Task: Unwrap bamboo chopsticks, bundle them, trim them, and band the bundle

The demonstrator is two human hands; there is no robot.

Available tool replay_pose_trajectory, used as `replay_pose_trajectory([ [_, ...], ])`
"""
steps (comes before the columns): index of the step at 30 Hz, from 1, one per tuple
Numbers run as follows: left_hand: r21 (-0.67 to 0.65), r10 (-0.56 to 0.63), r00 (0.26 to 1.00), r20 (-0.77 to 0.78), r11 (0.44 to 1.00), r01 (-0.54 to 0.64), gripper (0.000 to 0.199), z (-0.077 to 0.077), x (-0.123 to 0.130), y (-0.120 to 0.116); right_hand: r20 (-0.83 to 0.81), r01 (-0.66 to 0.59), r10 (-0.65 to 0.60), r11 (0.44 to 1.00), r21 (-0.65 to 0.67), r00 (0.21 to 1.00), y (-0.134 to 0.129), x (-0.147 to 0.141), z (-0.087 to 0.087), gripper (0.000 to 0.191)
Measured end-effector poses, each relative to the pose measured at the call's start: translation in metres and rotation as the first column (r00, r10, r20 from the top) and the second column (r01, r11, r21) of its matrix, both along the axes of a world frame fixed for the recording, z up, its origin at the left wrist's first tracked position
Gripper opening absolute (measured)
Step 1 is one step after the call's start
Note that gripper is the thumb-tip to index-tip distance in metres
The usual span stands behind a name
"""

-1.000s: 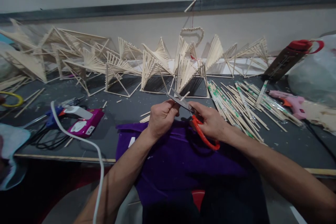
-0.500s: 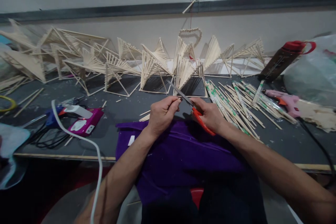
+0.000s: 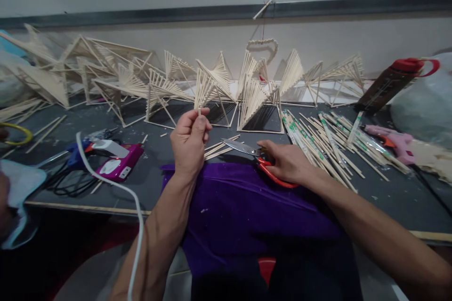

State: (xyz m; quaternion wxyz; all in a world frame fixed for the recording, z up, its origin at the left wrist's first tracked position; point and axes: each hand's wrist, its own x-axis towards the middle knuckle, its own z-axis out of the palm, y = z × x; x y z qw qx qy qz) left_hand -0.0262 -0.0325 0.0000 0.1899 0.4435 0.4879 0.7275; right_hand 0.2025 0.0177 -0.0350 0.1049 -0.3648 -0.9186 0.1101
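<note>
The left hand (image 3: 190,138) is raised in front of the row of stick frames (image 3: 252,101); its thumb and fingers are pinching a short stick piece (image 3: 199,111), and the pale tip of this piece is pointing upward. The right hand (image 3: 284,162) is gripping the orange-handled scissors (image 3: 247,148), its fingers wrapping around the handles. The blades are pointing to the left and appear to be lying close together; their tip is showing over the loose sticks (image 3: 219,152). Those sticks are resting on the grey surface (image 3: 384,202), just beyond the purple cloth (image 3: 247,197).

On the right, wrapped sticks with green markings (image 3: 296,138) are lying among bare ones, and a pink glue gun (image 3: 395,143) is resting near them. A dark bottle with a red lid (image 3: 388,83) is standing behind. On the left, a magenta device (image 3: 122,167) is sitting beside a white cable (image 3: 140,225).
</note>
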Motion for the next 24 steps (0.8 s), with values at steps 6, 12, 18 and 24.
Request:
replay_pose_trajectory([
  [6,0.078,-0.042,0.996,0.078,0.996,0.036,0.023,0.009,-0.001,0.009,0.093,-0.015,0.019,0.999,-0.04,0.996,0.01,0.011,0.007,0.051],
  [12,-0.27,-0.182,0.662,-0.727,0.962,-0.033,0.02,0.0,-0.002,0.022,0.195,0.032,-0.02,0.998,-0.062,0.981,0.023,0.021,0.014,0.053],
  [18,-0.48,-0.407,0.309,-0.859,0.85,-0.217,0.033,-0.029,-0.013,0.033,0.299,0.021,0.009,0.995,-0.097,0.954,0.024,0.024,0.024,0.055],
  [24,-0.557,-0.543,0.172,-0.822,0.704,-0.44,0.051,-0.02,-0.023,0.023,0.311,0.0,0.035,0.994,-0.113,0.95,0.023,0.023,0.025,0.053],
])
